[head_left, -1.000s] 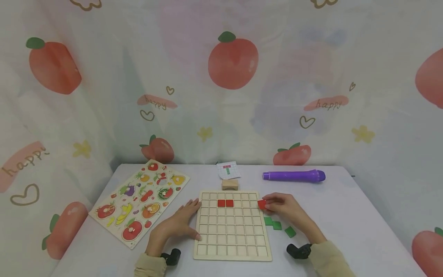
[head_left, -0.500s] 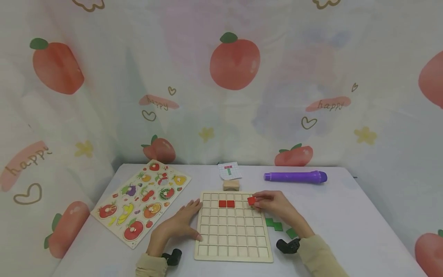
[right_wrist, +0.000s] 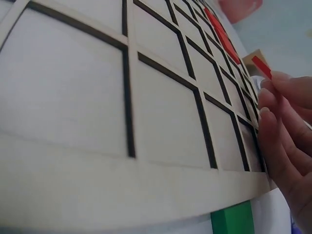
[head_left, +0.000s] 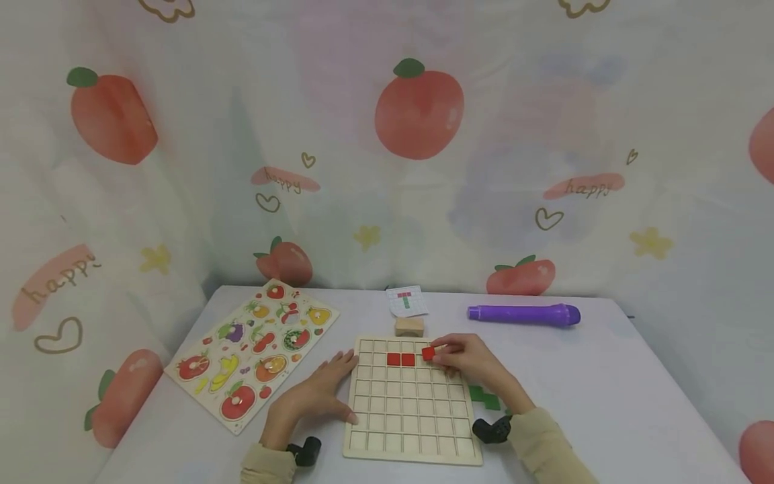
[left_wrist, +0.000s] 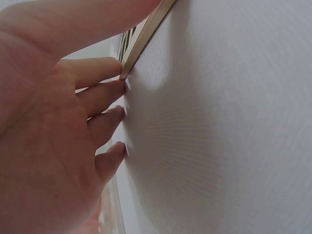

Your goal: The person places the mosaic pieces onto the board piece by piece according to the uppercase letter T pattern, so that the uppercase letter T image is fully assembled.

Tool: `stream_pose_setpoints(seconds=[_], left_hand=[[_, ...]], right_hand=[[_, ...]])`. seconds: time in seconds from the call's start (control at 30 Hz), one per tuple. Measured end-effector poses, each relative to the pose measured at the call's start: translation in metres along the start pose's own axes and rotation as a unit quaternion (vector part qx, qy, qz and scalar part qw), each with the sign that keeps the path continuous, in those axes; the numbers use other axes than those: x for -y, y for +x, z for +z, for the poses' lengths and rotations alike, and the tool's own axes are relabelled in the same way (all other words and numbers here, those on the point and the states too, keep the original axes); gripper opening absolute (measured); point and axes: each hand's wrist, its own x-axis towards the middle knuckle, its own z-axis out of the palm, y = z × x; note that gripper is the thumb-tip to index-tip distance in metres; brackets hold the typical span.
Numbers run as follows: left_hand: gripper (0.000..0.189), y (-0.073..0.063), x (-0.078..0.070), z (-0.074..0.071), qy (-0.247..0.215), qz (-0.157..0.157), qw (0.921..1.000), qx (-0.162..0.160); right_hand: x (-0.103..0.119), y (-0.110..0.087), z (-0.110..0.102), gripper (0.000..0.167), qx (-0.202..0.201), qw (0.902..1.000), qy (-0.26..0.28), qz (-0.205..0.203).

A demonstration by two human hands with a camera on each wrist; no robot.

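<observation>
A pale wooden grid board lies on the table, with two red square tiles side by side in its second row from the far edge. My right hand pinches another red tile between thumb and fingertips, just over the board to the right of that pair. In the right wrist view this tile is tilted and held above the grid. My left hand rests along the board's left edge, fingers spread and thumb at the rim. Several green tiles lie right of the board, partly hidden by the right arm.
A small wooden block stands behind the board, before a paper card showing a red and green T pattern. A purple microphone-shaped object lies at the back right. A fruit puzzle board lies at the left.
My right hand has carried the red tile leftward from the board's right edge to near the two placed red tiles. My left hand keeps its place at the board. The view has shifted slightly.
</observation>
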Motion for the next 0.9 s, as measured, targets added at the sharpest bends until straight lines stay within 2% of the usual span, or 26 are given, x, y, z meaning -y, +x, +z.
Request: stream_pose_setpoints(seconds=[0.33,0.63,0.9], left_hand=[[0.111,0.003,0.005,0.002,0.005,0.016,0.9999,0.001],[0.111,0.004,0.007,0.003,0.009,0.012,0.9999,-0.001],[0.11,0.003,0.007,0.001,0.009,0.002,1.0,0.004]], right_hand=[[0.002,0.004,0.005,0.033,0.01,0.9984,-0.052,-0.021],[0.004,0.006,0.009,0.03,-0.001,0.995,-0.095,-0.031],[0.008,0.004,0.014,0.027,-0.007,0.9933,-0.11,-0.034]])
